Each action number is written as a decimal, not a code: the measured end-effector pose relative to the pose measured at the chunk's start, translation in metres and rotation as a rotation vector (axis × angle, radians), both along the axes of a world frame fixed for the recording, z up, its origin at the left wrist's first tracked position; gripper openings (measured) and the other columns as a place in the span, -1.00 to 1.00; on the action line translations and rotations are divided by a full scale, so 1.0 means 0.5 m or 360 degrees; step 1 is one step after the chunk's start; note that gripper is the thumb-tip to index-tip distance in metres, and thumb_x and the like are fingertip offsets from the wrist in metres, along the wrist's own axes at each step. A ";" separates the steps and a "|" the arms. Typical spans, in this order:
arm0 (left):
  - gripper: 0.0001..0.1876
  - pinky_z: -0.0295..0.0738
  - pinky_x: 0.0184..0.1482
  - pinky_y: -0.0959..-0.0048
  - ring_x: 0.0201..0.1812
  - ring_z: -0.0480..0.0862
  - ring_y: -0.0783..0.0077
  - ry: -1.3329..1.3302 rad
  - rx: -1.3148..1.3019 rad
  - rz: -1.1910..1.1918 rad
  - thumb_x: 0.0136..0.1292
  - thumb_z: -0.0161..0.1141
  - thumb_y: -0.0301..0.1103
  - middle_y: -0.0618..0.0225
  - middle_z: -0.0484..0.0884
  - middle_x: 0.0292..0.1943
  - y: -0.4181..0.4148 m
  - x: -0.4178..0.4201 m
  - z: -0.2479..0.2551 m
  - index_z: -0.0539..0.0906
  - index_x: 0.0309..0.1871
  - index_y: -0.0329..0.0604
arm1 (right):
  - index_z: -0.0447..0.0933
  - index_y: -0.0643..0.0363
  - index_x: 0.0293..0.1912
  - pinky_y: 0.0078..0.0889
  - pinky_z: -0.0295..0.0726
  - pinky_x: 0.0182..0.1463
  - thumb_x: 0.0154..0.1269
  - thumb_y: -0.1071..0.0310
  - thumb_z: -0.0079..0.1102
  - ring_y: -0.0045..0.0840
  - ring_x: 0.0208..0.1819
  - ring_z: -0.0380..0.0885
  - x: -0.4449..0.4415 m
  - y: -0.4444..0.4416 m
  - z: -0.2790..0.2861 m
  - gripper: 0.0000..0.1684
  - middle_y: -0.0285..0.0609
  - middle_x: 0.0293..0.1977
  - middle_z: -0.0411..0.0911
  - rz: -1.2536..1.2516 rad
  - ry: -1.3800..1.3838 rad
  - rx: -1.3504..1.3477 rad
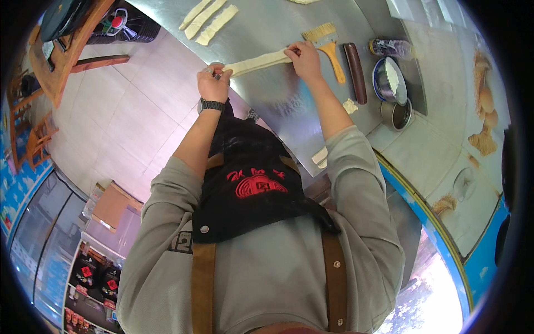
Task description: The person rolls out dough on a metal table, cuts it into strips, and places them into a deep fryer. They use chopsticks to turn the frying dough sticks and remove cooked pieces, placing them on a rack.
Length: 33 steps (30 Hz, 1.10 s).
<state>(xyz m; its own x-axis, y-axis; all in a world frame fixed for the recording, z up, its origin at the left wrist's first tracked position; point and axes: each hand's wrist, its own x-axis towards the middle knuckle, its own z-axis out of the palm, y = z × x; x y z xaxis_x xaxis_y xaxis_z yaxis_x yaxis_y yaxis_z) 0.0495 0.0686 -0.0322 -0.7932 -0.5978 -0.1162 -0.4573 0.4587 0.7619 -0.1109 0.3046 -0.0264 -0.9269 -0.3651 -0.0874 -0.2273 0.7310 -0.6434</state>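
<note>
A long strip of dough [258,62] is stretched between my two hands above the edge of a metal worktop [271,98]. My left hand [214,82] pinches its left end; a ring and a dark wristwatch are on that side. The right end is pinched by my right hand [304,60], close to a pastry brush [329,48] with a yellow handle. Several shorter dough strips [217,24] lie on the worktop beyond the left hand. Right of the brush is a dark rolling pin [355,74], with a dough scrap [349,106] near its lower end.
A bowl of white contents [390,80], a metal pot [396,113] and a plastic bottle [390,48] stand along the right side. More dough pieces [320,158] lie at the near corner. A wooden table [71,46] stands across the tiled floor at the left.
</note>
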 end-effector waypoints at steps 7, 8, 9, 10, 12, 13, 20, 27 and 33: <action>-0.66 0.52 0.17 0.09 0.06 0.64 -0.14 0.0417 -0.0601 -0.1046 0.29 0.05 -0.62 -0.07 0.67 0.03 0.101 -0.024 -0.056 0.64 0.11 -0.27 | 0.70 0.10 -0.21 -0.17 0.55 0.16 0.23 0.26 0.14 -0.22 0.01 0.56 0.123 -0.064 -0.094 -0.77 -0.16 -0.18 0.66 0.0373 0.0631 0.0089; -0.66 0.53 0.16 0.12 0.05 0.65 -0.11 0.0485 -0.0538 -0.1011 0.32 0.08 -0.57 -0.07 0.67 0.04 0.085 -0.041 -0.060 0.61 0.14 -0.31 | 0.70 0.12 -0.19 -0.18 0.55 0.15 0.29 0.24 0.15 -0.26 0.01 0.56 0.085 -0.070 -0.078 -0.77 -0.20 -0.13 0.65 0.0499 0.0615 0.0299; -0.67 0.50 0.18 0.09 0.04 0.64 -0.12 0.0347 -0.0383 -0.0775 0.32 0.14 -0.50 -0.08 0.68 0.01 0.058 -0.035 -0.031 0.62 0.14 -0.35 | 0.70 0.11 -0.20 -0.20 0.57 0.13 0.34 0.23 0.16 -0.28 0.02 0.55 0.074 -0.084 -0.024 -0.78 -0.22 -0.11 0.64 0.0113 0.0417 0.0028; -0.66 0.46 0.20 0.07 0.04 0.63 -0.12 0.0235 -0.0224 -0.0540 0.33 0.21 -0.42 -0.09 0.68 -0.02 0.033 -0.030 0.008 0.63 0.13 -0.38 | 0.70 0.10 -0.21 -0.18 0.58 0.10 0.32 0.17 0.22 -0.23 0.02 0.54 0.068 -0.092 -0.037 -0.77 -0.21 -0.16 0.64 -0.0344 0.0388 -0.0222; -0.63 0.46 0.14 0.09 0.01 0.62 -0.07 -0.0014 -0.0737 -0.0442 0.21 0.38 -0.33 -0.03 0.70 -0.09 -0.048 -0.026 -0.010 0.68 0.02 -0.37 | 0.70 0.10 -0.23 -0.15 0.59 0.10 0.27 0.17 0.26 -0.19 0.03 0.54 0.031 -0.088 -0.063 -0.77 -0.19 -0.18 0.64 -0.0642 0.0282 0.0045; -0.66 0.47 0.09 0.08 -0.01 0.62 -0.06 -0.0192 -0.0685 -0.0574 0.17 0.42 -0.29 0.00 0.72 -0.15 -0.084 -0.032 -0.027 0.72 -0.06 -0.34 | 0.70 0.10 -0.24 -0.14 0.60 0.09 0.25 0.16 0.27 -0.17 0.03 0.54 0.013 -0.094 -0.076 -0.77 -0.18 -0.18 0.64 -0.0772 0.0225 0.0149; -0.85 0.53 -0.10 -0.04 -0.16 0.65 -0.26 -0.0275 -0.0367 -0.0464 0.28 0.12 -0.44 -0.19 0.66 -0.28 -0.061 -0.091 0.013 0.55 -0.19 -0.36 | 0.63 0.12 -0.18 -0.08 0.65 -0.07 0.29 0.23 0.21 -0.24 -0.08 0.66 -0.047 -0.133 -0.052 -0.80 -0.09 -0.27 0.68 -0.0051 0.0155 0.0308; -0.87 0.64 -0.21 0.47 -0.33 0.67 0.49 0.0278 0.0335 -0.0233 0.35 0.26 -0.52 0.28 0.65 -0.35 -0.033 -0.002 0.209 0.50 -0.20 -0.30 | 0.58 0.17 -0.20 -0.30 0.65 -0.07 0.15 0.27 0.45 -0.32 -0.22 0.70 0.037 -0.107 0.022 -0.71 -0.12 -0.29 0.70 -0.0470 -0.0272 -0.0602; -0.87 0.70 -0.20 0.48 -0.27 0.74 0.45 0.0475 0.0829 -0.0288 0.35 0.22 -0.61 0.24 0.68 -0.28 -0.156 0.154 0.267 0.49 -0.14 -0.31 | 0.62 0.23 -0.12 -0.41 0.64 -0.13 0.16 0.30 0.47 -0.46 -0.27 0.70 0.138 0.087 0.055 -0.67 -0.11 -0.28 0.73 -0.0820 -0.0086 -0.0823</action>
